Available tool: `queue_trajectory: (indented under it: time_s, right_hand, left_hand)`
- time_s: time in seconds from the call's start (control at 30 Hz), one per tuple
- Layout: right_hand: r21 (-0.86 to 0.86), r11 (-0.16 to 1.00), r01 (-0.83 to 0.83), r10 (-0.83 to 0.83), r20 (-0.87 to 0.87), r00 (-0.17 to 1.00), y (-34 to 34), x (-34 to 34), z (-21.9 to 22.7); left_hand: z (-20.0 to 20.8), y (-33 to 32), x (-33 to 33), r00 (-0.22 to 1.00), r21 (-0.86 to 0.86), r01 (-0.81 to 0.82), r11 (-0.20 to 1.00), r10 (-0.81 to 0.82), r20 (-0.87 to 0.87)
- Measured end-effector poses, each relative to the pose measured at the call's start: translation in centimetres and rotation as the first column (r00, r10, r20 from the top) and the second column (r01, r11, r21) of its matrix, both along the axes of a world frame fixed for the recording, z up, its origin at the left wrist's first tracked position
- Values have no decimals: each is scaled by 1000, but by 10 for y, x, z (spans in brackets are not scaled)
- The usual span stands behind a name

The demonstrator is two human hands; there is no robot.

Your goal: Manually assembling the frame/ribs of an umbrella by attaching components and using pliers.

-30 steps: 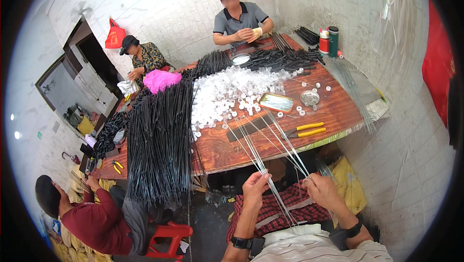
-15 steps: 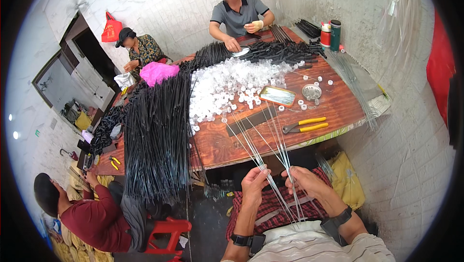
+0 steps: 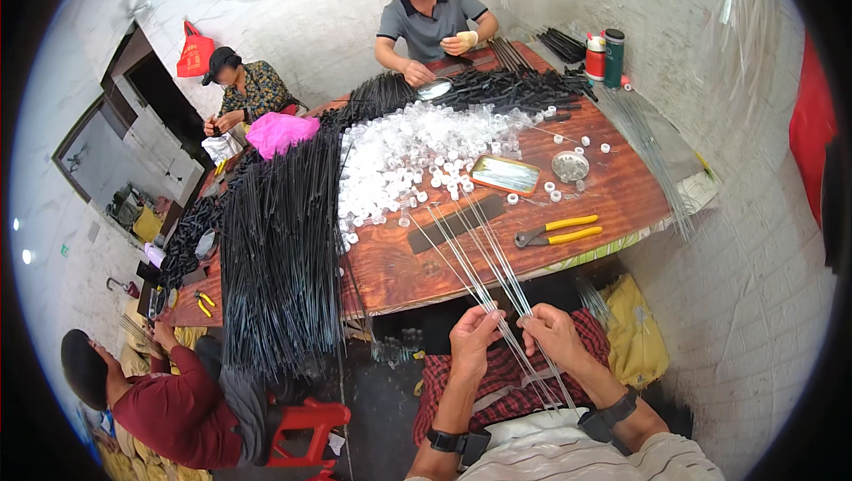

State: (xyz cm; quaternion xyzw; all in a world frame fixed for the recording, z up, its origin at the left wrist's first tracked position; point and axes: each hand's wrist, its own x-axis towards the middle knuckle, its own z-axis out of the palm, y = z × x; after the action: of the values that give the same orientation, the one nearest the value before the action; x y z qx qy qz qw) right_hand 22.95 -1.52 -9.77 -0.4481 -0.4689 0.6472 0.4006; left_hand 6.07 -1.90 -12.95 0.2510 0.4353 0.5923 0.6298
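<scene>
Several long thin metal rods are pinched in my left hand, their far ends spread over the table edge and their near ends hanging toward my lap. My right hand is closed on a second bunch of rods just beside the first. Both hands are close together in front of the table, with the bunches slanting up and left. Beyond the rod tips lies a dark flat bar. Yellow-handled pliers rest right of the rods. A red checked cloth covers my lap.
A heap of clear and white plastic caps covers the table's middle. Black rods hang over its front edge. A shallow tin and round dish sit right. Bottles stand farther back. Three co-workers sit around the table.
The two bunches of rods have come closer together and lie more nearly parallel. My right hand has moved slightly left, toward my left hand.
</scene>
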Motion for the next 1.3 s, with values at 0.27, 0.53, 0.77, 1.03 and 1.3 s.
queue_trajectory:
  time_s: [0.27,0.53,0.77,1.03,1.3]
  right_hand:
    - [125,985,121,-122,2,993,-3,-6,-8]
    - [142,984,108,-120,84,989,-20,-4,-18]
    - [152,987,43,-48,29,998,-7,-11,-17]
    - [54,996,76,-74,-42,996,-20,-12,-40]
    - [49,999,16,-14,-47,999,-27,-10,-41]
  left_hand:
    - [5,-2,-2,1000,-53,6,999,-6,3]
    - [5,-18,-10,984,-166,157,974,-168,-53]
    - [8,-3,-22,990,-111,116,987,-124,-66]
    - [-3,-6,-17,989,-124,148,981,-149,3]
    - [-4,-15,-17,991,-113,129,985,-132,-15]
